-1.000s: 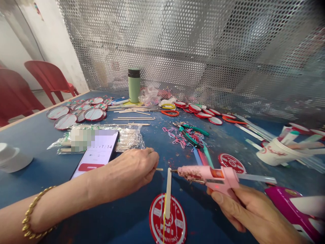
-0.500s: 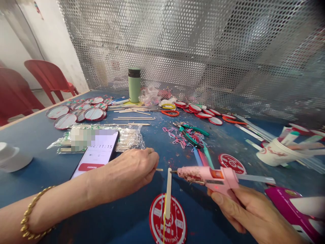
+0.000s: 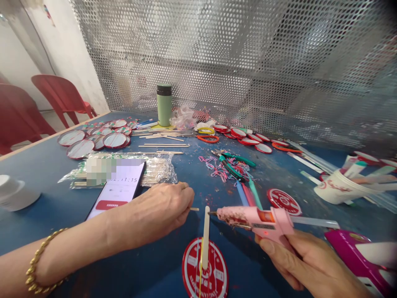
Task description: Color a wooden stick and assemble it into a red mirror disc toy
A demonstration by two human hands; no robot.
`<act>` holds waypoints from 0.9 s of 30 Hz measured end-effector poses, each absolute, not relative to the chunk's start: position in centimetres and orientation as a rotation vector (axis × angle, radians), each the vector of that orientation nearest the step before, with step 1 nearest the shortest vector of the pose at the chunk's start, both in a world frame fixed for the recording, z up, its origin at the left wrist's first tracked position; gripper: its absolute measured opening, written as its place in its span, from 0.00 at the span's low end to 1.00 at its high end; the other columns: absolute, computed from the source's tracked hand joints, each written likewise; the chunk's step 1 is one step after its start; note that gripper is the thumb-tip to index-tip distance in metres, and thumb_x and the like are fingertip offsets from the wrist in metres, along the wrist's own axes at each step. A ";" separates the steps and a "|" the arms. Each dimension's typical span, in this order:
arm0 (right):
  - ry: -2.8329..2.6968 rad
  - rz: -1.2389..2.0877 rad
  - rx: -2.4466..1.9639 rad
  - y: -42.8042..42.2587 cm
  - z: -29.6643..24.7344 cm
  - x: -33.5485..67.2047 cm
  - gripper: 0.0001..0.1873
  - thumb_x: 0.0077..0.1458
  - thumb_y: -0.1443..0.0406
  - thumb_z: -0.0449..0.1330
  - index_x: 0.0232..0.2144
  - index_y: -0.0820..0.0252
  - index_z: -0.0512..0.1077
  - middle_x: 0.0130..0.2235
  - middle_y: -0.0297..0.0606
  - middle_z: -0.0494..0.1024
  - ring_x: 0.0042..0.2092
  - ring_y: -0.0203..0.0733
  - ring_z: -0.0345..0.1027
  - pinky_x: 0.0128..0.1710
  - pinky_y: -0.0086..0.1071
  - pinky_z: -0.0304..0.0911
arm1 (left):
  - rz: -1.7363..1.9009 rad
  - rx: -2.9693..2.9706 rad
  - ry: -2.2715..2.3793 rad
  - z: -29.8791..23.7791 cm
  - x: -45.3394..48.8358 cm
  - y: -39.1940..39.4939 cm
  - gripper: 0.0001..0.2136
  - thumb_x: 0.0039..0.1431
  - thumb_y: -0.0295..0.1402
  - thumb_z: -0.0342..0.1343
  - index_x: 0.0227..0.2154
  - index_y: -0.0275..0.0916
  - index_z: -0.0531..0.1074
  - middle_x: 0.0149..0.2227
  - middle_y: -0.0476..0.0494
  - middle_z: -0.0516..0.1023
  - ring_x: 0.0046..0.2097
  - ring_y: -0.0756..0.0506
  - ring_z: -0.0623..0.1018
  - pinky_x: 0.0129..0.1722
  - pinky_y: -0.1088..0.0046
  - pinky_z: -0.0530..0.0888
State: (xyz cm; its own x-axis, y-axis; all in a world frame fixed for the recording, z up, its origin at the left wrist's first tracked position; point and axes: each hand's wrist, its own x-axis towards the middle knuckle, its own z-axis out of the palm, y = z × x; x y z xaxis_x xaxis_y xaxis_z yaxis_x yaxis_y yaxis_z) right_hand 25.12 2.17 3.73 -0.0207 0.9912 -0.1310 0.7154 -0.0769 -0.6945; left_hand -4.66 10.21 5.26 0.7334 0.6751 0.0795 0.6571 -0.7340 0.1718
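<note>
My left hand point(image 3: 161, 209) is closed in a pinch on a thin wooden stick point(image 3: 194, 209) whose tip pokes out toward the right. My right hand point(image 3: 305, 260) grips a pink glue gun point(image 3: 257, 219) with a glue rod sticking out of its back. The gun's nozzle points left, just short of the stick's tip. Below them a red round disc point(image 3: 214, 273) lies on the blue table point(image 3: 56, 165) with a white stick point(image 3: 205, 236) standing on it.
A phone point(image 3: 118, 190) lies on a bag of wooden sticks point(image 3: 158, 167) at the left. Farther back are round discs point(image 3: 93, 140), a green bottle point(image 3: 163, 104), pliers point(image 3: 235, 161), scissors point(image 3: 207, 138) and loose threads. A paper cup point(image 3: 336, 186) with sticks lies at the right. Perforated metal wall behind.
Almost nothing has moved. The glue gun and my right hand have sunk very slightly; the phone's timer has advanced.
</note>
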 end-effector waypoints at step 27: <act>-1.789 0.937 -1.719 2.6 3.1 25.8 0.33 0.60 0.42 0.55 0.15 0.57 0.61 0.16 0.30 0.61 0.20 0.32 0.54 0.18 0.25 0.52 | 0.221 2.785 1.071 5.1 -4.8 10.1 0.06 0.66 0.25 0.44 0.34 0.39 0.64 0.34 0.47 0.72 0.29 0.49 0.69 0.29 0.70 0.62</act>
